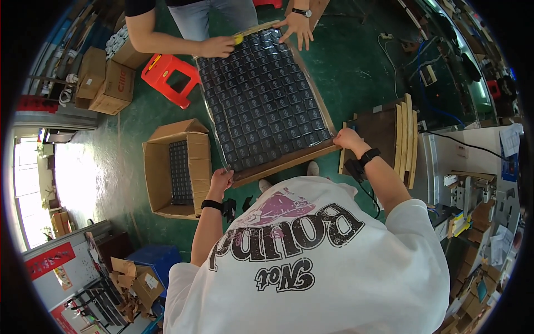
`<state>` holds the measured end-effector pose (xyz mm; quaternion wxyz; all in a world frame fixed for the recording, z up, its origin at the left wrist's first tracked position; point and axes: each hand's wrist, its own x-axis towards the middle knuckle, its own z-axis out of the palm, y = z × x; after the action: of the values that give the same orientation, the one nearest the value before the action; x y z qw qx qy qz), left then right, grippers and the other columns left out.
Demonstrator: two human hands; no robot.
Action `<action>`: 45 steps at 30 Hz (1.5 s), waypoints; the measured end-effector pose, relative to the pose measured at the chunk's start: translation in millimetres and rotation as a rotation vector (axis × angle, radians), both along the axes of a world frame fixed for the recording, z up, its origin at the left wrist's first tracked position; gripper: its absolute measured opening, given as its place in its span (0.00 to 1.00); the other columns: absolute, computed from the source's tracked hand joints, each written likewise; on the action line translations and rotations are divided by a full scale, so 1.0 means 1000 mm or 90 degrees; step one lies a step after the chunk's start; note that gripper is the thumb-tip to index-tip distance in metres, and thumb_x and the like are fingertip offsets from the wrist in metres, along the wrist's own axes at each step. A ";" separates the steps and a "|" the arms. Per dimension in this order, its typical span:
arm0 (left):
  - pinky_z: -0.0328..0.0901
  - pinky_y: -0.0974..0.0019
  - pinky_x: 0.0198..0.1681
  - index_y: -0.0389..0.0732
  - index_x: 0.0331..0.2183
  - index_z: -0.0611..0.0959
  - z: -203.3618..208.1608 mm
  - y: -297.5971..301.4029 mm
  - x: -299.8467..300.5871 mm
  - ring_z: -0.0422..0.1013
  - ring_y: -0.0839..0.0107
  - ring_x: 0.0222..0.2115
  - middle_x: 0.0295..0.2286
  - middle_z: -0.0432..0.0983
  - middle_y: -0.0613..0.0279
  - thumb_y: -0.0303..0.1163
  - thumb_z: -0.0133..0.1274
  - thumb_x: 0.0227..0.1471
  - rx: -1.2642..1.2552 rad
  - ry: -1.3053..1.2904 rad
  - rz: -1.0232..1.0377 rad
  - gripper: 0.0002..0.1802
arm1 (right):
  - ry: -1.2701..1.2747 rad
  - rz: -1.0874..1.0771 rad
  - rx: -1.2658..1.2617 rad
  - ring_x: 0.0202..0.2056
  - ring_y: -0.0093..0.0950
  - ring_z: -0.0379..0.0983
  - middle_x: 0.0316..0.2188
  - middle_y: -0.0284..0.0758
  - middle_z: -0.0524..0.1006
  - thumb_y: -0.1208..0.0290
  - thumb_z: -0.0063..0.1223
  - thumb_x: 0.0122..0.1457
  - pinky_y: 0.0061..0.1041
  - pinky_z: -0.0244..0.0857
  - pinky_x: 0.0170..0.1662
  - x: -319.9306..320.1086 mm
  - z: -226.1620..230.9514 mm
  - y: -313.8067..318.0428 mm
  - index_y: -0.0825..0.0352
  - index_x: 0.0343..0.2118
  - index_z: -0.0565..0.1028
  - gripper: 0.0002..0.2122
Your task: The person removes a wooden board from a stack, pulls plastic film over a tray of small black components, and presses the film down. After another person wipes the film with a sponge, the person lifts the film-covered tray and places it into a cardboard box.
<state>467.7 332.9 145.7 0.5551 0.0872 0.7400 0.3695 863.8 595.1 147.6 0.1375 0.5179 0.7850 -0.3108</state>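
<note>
A wooden-edged board lies in front of me, covered with rows of small black packs. Shiny clear plastic film lies over the packs. My left hand is closed at the near left corner, pinching the film's edge. At the near right corner my right hand is also closed, its fingers pinching the film's edge by the wooden rim. Across the board, a co-worker's hand holds a small yellow tool at the far edge. The co-worker's other hand is spread at the far right corner.
An open cardboard box with more black packs inside stands left of the board. Beyond it is a red plastic stool. Stacked wooden-edged boards stand at the right. Cartons sit at the far left, and cables cross the green floor.
</note>
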 end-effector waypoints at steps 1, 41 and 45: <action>0.56 0.78 0.14 0.34 0.40 0.68 0.001 -0.001 0.000 0.60 0.80 0.14 0.16 0.63 0.68 0.29 0.51 0.47 -0.003 0.001 -0.004 0.18 | 0.011 0.019 0.005 0.28 0.38 0.71 0.21 0.43 0.74 0.60 0.52 0.40 0.31 0.65 0.33 0.000 -0.001 0.000 0.67 0.18 0.75 0.13; 0.58 0.78 0.18 0.39 0.28 0.73 0.009 -0.006 0.006 0.63 0.80 0.17 0.16 0.65 0.70 0.29 0.47 0.47 -0.009 0.028 -0.042 0.04 | 0.377 -0.399 -0.284 0.18 0.21 0.67 0.17 0.34 0.72 0.69 0.52 0.43 0.17 0.60 0.20 0.019 -0.002 0.003 0.71 0.27 0.71 0.11; 0.58 0.78 0.18 0.39 0.29 0.74 0.005 -0.009 0.004 0.63 0.81 0.17 0.16 0.65 0.70 0.29 0.47 0.48 -0.003 0.031 -0.042 0.04 | 0.336 -0.365 -0.215 0.18 0.22 0.68 0.18 0.34 0.73 0.71 0.52 0.42 0.18 0.60 0.20 0.015 0.001 0.002 0.71 0.28 0.70 0.11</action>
<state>471.3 323.9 151.1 0.5492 0.1189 0.7509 0.3470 879.3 596.8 149.0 -0.0776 0.5879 0.5556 -0.5827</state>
